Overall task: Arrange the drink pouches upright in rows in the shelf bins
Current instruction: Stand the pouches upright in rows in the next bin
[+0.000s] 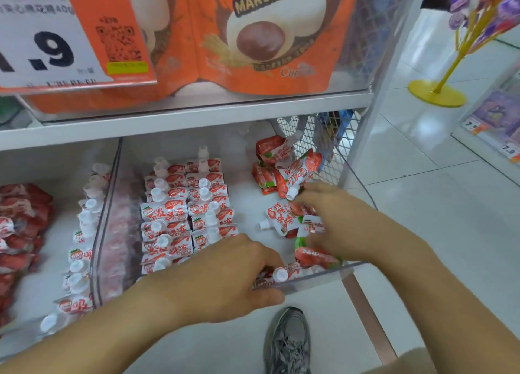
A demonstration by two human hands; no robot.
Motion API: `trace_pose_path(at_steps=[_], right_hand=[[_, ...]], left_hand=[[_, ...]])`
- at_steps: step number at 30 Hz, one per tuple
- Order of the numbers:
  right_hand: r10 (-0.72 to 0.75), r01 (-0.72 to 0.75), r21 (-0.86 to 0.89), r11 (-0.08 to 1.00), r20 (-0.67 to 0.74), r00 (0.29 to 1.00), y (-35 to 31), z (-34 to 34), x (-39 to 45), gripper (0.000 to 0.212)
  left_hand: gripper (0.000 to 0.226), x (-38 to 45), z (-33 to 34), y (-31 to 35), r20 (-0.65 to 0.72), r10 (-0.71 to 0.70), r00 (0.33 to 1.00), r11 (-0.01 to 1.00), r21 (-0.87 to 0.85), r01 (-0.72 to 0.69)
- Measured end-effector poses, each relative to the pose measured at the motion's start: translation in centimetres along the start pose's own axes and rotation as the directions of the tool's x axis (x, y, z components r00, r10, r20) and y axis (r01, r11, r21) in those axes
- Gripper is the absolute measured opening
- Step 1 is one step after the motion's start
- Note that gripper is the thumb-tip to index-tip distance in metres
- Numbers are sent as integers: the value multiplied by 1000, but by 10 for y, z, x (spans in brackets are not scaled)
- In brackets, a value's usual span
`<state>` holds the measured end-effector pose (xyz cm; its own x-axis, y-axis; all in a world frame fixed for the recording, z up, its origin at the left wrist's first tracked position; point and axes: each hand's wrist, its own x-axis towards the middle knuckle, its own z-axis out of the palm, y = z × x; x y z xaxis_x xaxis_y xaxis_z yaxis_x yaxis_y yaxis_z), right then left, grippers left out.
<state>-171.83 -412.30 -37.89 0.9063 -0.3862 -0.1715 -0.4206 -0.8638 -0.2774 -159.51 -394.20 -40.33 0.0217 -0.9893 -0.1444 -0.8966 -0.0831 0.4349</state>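
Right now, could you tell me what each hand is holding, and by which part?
Left hand grips a pouch near its capped top. Right hand reaches into loose pouches; its hold cannot be told.

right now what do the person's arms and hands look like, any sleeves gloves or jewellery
Both arms are bare as far as the picture shows, with no sleeves in view. The left hand and the right hand wear no gloves, and no rings, watch or wristbands show. Below, a grey laced sneaker is on one foot, and a bit of tan cloth sits at the bottom right corner.
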Motion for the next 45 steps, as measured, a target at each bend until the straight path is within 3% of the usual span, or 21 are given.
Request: trace_pose_path(at_steps=[2, 5, 9, 11, 13, 17, 21, 22, 24, 26, 29, 31, 33, 36, 38, 40, 41, 45], right_hand=[[76, -69, -140, 988, 40, 996, -6, 8, 6, 62], [134, -118, -184, 976, 79, 988, -10, 0, 3, 65], [186, -133, -252, 958, 201, 962, -14, -6, -2, 84], [208, -132, -334, 933, 202, 957, -18, -6, 0, 85], [157, -100, -352, 930, 136, 978, -20, -10, 2, 73], [26, -27, -53, 998, -5, 1000, -16, -19, -9, 49], [-95, 134, 118, 984, -287, 953, -21, -7, 3, 39], [-143, 186, 151, 971, -255, 956, -22, 1, 10, 36], [-242, 237, 227, 945, -7, 970, -20, 16, 18, 30], [-301, 217, 309, 926, 259, 918, -11, 20, 20, 29], [-356, 95, 557, 825, 382, 853, 2, 9, 18, 33], [-299, 36, 609, 793, 336, 893, 6, 9, 19, 26], [-166, 49, 515, 856, 183, 969, 4, 13, 19, 15], [-54, 55, 432, 900, -14, 998, 0, 7, 16, 13], [-31, -23, 446, 895, 114, 993, 5, 1, 16, 28], [-47, -85, 371, 925, 334, 941, 6, 5, 15, 40], [-62, -70, 329, 942, 375, 925, 6, 8, 15, 40], [-41, -9, 249, 968, 192, 980, 11, -3, 12, 42]], left_hand=[[44, 0, 2, 3, -31, 1, 1000, 1000, -5, -1], [44, -2, 4, 7, -83, -12, 996, 1000, -19, 11], [44, -4, 5, 5, -129, -19, 992, 998, -58, 11], [47, -5, 7, 6, -147, -15, 989, 999, -42, 9], [50, -5, 8, 6, -157, -12, 988, 999, -42, 5], [46, -6, 8, 6, -188, -23, 982, 999, -44, 15], [43, -11, 5, 11, -283, -13, 959, 998, -55, -3], [41, -14, 4, 11, -366, -7, 931, 1000, -25, -2], [41, -19, 1, 7, -482, -15, 876, 1000, -4, 16], [61, -23, -1, 2, -435, -87, 896, 996, -59, 67], [80, -21, 4, -1, -323, -93, 942, 995, -49, 81], [79, -15, 7, 3, -277, -54, 959, 998, 10, 59], [75, -14, 9, 6, -274, -31, 961, 998, 51, 46], [66, -13, 9, 1, -265, -2, 964, 995, 92, 28], [67, -12, 8, -1, -250, -12, 968, 996, 82, 34], [68, -13, 9, -1, -237, -28, 971, 996, 74, 47], [68, -13, 10, -2, -229, -31, 973, 996, 78, 50], [66, -12, 10, -5, -188, -9, 982, 992, 125, 32]])
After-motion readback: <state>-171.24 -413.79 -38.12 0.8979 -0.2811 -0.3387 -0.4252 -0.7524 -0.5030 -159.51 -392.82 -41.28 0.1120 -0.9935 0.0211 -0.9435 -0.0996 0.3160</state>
